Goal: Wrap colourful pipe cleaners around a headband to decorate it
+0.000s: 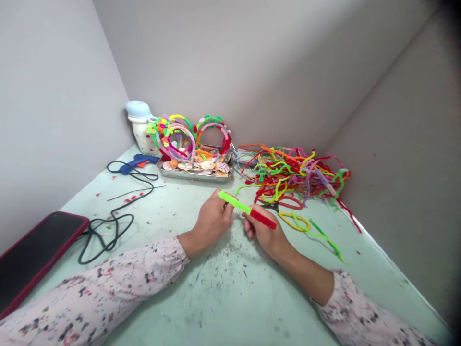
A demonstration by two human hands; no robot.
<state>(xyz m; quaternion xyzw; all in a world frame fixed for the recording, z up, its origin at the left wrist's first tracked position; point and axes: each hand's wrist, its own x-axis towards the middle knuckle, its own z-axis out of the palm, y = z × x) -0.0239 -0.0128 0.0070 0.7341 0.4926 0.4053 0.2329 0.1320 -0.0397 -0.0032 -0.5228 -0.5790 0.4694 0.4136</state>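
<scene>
- Your left hand (212, 223) pinches the lime-green half of a twisted pipe cleaner (236, 203), with the fingers together on it, just behind its green tip.
- Your right hand (264, 231) grips the same piece lower down, with the fingers curled closed around it near where the green meets the red.
- The pipe cleaner lies almost level between your hands, above the table. Its long axis runs from the green tip at upper left to the red end at lower right, and that red end sticks out past your right hand.
- Beyond your hands sits a tangled pile of multicoloured pipe cleaners (291, 175), with a loose yellow and green strand (295, 221) just in front of it.
- To the left of the pile, a metal tray (196, 177) holds seashells (205, 166) and pipe-cleaner hoops (176, 139).
- Further left are a blue hot glue gun (139, 163) with its black cord (115, 230) and a phone in a red case (36, 254).
</scene>
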